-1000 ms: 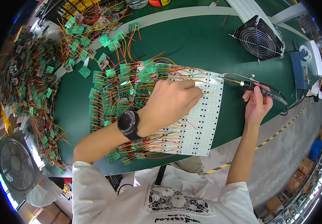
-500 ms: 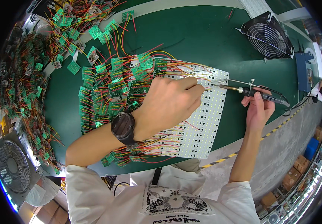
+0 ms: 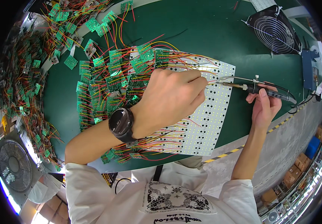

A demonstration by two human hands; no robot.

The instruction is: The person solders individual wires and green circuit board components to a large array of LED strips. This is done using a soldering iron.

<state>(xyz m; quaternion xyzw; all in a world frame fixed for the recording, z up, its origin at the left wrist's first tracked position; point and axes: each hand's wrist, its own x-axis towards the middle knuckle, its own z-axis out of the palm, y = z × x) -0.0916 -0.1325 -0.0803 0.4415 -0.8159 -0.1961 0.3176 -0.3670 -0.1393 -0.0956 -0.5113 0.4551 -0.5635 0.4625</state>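
Observation:
On the green table lies a white LED panel (image 3: 207,128) dotted with rows of small yellowish lights and black holes. My left hand (image 3: 176,98), with a black watch on the wrist, is over the panel, thumb and forefinger pinched on a thin red wire (image 3: 210,81). A soldering iron (image 3: 232,85) with a thin metal feed tube (image 3: 239,78) along its top is gripped in my right hand (image 3: 265,108). Its tip is at the wire's end, close to the panel's right part. Green circuit boards (image 3: 115,83) with red, yellow and black wires lie along the panel's left side.
A black fan with a wire guard (image 3: 275,34) stands at the far right, with a blue box (image 3: 309,70) beyond it. Heaps of wired circuit boards (image 3: 22,86) fill the left. A grey fan (image 3: 15,164) is at lower left. The iron's cable (image 3: 306,100) runs off right.
The view has shifted slightly, so the panel and black fan appear further right and higher. My left hand still pinches the wire, and the iron's tip stays beside it.

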